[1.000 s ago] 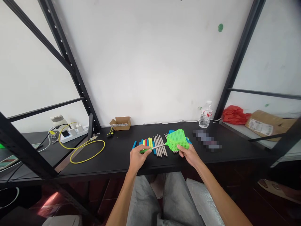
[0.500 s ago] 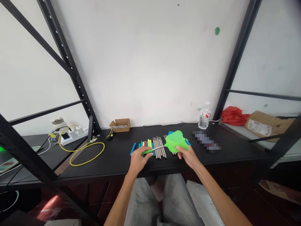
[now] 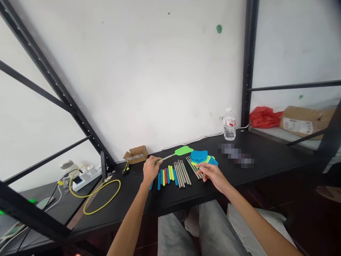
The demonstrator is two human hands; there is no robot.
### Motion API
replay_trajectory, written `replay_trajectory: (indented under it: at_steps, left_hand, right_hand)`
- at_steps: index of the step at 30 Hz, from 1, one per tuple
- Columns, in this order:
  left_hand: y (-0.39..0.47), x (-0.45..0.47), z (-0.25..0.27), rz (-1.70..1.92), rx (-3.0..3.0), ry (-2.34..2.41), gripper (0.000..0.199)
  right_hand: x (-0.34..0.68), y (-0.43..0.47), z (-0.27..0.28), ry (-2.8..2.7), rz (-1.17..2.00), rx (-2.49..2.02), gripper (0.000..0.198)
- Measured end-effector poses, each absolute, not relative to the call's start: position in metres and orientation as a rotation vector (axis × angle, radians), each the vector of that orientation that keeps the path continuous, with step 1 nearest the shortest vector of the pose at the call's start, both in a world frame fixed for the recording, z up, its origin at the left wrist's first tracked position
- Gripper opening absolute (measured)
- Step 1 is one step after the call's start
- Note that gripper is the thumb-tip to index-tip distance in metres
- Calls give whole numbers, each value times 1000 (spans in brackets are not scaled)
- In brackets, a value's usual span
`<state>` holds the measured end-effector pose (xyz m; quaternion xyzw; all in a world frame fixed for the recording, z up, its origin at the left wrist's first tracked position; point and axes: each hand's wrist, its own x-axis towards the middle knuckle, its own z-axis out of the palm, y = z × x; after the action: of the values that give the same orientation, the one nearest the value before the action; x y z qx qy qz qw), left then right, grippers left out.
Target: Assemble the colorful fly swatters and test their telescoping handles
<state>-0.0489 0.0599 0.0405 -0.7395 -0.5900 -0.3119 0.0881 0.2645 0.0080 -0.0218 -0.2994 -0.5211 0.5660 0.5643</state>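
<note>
Mid-frame, my left hand [image 3: 151, 170] alone now grips the green flat-headed plastic flyswatter [image 3: 182, 151]; my right hand [image 3: 213, 175], loosely open, is free.

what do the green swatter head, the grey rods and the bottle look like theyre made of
Green swatter head: probably plastic, fairly matte; thin, evenly bright-coloured.
Grey rods: likely metal, dull silvery, from their pale sheen, though a coating can't be ruled out.
Bottle: most likely clear, glossy plastic, being see-through with ridged walls.
</note>
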Motion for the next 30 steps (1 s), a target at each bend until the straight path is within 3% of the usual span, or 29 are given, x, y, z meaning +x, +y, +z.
replay_trajectory:
  at_steps: [8,17,25,30]
  left_hand:
    - [124,-46,25,-492,-2118,-1979,29]
    - [149,-54,19,-398,-2090,-2111,26]
    - [68,-87,31,-467,-2012,-2233,33]
    - [-2,-100,26,-383,-1938,-2416,46]
  right_hand:
    - [267,11,-24,-1240,1336,-664,36]
    - [269,10,-21,-1275,1315,-697,31]
    - [268,13,-24,-1301,1265,-743,33]
    - [265,13,-25,-1268,1170,-818,29]
